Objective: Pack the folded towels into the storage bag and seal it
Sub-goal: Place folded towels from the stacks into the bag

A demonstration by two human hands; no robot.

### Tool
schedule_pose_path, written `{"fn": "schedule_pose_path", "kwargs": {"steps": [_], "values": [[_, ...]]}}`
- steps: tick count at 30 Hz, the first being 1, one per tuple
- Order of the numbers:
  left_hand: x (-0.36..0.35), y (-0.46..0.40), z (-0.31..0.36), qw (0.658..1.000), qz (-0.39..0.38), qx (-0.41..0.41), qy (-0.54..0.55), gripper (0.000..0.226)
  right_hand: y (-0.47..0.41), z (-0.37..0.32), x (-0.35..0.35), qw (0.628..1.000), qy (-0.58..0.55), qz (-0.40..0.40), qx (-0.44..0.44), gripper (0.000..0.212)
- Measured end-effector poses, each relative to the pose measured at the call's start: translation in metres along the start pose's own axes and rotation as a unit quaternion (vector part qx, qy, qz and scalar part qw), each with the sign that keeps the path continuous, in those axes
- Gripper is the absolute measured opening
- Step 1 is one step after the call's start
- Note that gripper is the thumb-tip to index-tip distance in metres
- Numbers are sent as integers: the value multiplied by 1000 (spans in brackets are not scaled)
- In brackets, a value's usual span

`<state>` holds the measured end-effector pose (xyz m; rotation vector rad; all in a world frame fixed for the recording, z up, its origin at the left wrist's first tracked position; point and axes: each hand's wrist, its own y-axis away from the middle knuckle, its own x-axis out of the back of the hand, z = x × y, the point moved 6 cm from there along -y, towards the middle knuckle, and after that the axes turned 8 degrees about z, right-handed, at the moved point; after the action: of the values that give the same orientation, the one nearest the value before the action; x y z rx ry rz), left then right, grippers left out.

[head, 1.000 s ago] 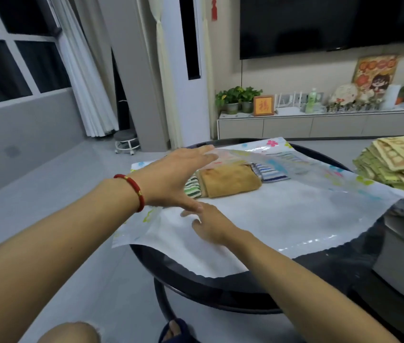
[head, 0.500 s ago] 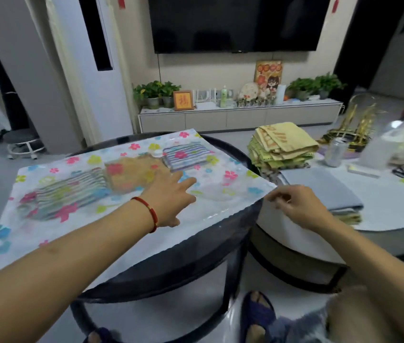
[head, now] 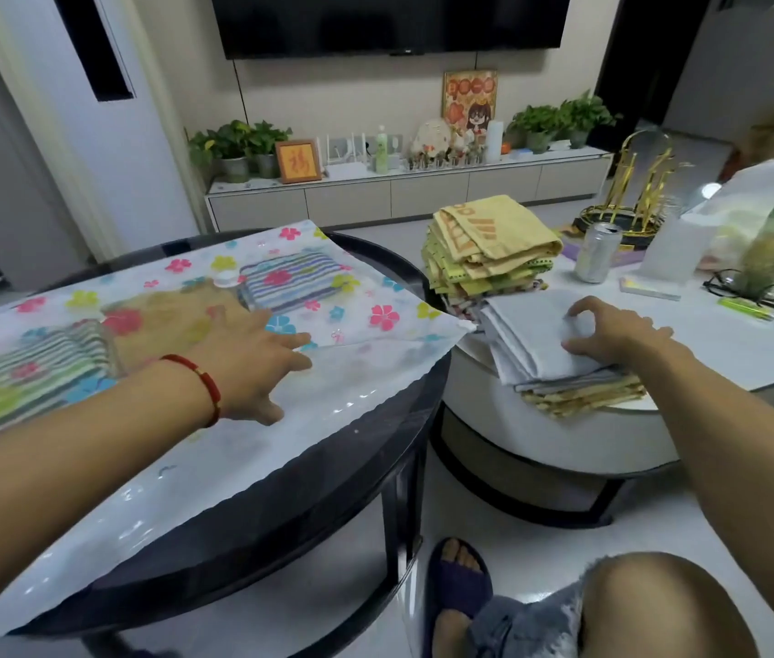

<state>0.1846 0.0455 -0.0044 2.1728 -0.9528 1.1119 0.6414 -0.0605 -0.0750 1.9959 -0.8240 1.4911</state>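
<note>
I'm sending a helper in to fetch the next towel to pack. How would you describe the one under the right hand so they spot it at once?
Start at the white table to the right of the dark round table. Near its front edge lies a low stack; the right hand rests on its top piece, the grey towel. It is plain pale grey, unlike the tall yellow-green stack behind it.

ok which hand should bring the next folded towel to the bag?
Right. The right hand already rests on the grey folded towel atop the near pile, fingers curled. The left hand lies flat on the storage bag, steadying it.
</note>
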Motion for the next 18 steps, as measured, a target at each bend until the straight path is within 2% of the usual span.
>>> {"fn": "schedule_pose_path", "kwargs": {"steps": [2,5,7,9,13,18], "values": [[1,0,-4,997,18,13,70,84,-6,-4,6,999,-34,-13,19,56],[4,-2,-20,984,56,30,167,92,-9,-8,12,983,-157,-93,16,66],[6,-1,-31,975,75,36,207,97,-1,-6,12,948,-268,-167,-31,57],[13,0,-42,971,101,36,215,101,12,-12,18,909,-354,-215,-34,45],[37,3,-66,972,139,39,187,107,51,-38,49,861,-439,-248,61,33],[71,10,-93,985,124,63,98,116,134,-116,77,768,-441,-402,233,55]]}}
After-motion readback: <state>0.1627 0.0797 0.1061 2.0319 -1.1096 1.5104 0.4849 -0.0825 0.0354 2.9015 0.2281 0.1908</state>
